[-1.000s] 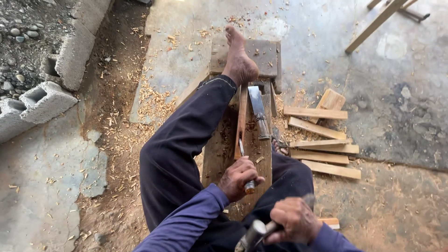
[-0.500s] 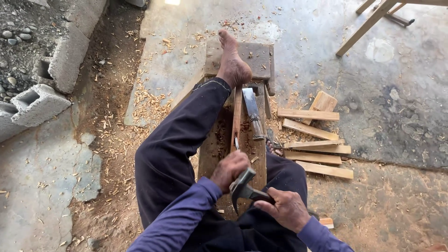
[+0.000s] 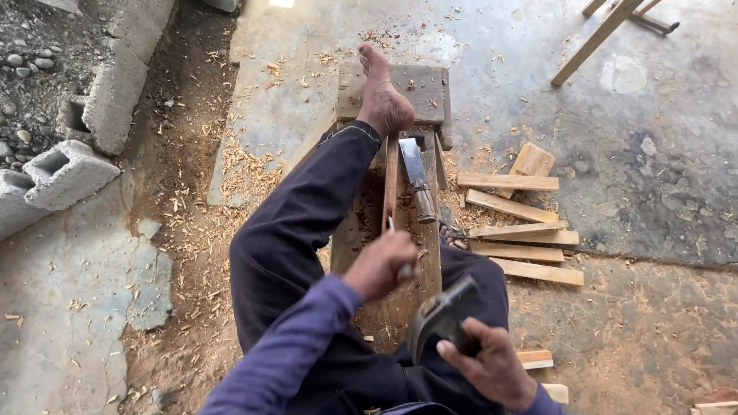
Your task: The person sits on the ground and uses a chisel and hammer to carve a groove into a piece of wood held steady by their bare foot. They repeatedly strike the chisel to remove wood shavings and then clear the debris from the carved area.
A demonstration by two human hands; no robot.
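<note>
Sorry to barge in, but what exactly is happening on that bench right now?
A person sits astride a low wooden bench, bare foot pressed on a slat. The left hand steadies a chisel on the wood, and the right hand holds a hammer raised. Cut slats lie beside it.

Soft, even daylight fills the scene, with only faint shadows under the planks [image 3: 513, 217]. A bright glare patch sits at the top edge of the concrete floor [image 3: 281, 3]. The nearer hand [image 3: 492, 367] and hammer [image 3: 440, 317] are slightly motion-blurred; edges bend mildly.
</note>
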